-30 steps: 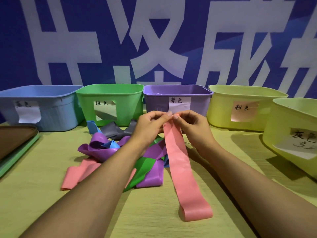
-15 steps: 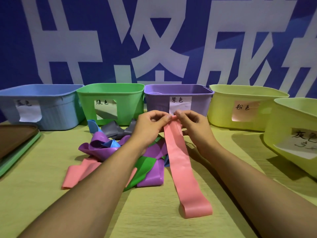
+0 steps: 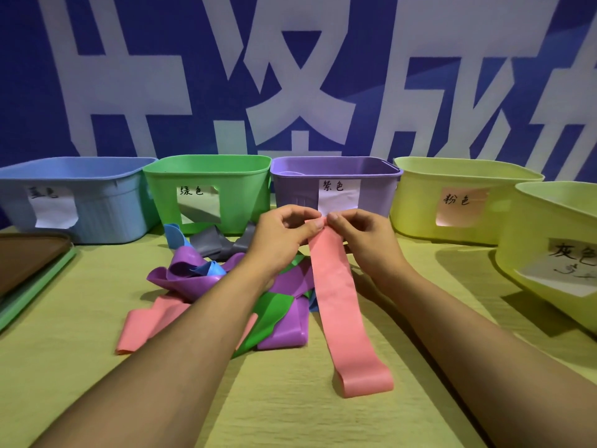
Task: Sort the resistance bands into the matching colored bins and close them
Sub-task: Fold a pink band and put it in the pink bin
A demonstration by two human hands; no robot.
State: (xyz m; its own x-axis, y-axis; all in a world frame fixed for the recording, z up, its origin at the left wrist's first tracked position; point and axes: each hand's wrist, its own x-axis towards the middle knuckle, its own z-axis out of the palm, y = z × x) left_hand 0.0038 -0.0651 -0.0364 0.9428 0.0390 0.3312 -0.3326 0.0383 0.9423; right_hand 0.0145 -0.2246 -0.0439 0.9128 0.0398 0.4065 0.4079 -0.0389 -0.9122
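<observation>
I note both hands, left hand and right hand, pinching the pink band's far end, its length trailing toward me along the table, the pink-labelled bin nearer the right hand.

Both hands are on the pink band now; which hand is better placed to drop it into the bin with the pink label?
Right. The right hand already pinches the pink band, and the pink-label bin stands just to its right. The left hand would likely have to cross over.

Blue wall banner with big white characters behind. Yellow-green table. Brown tray at left edge.
</observation>
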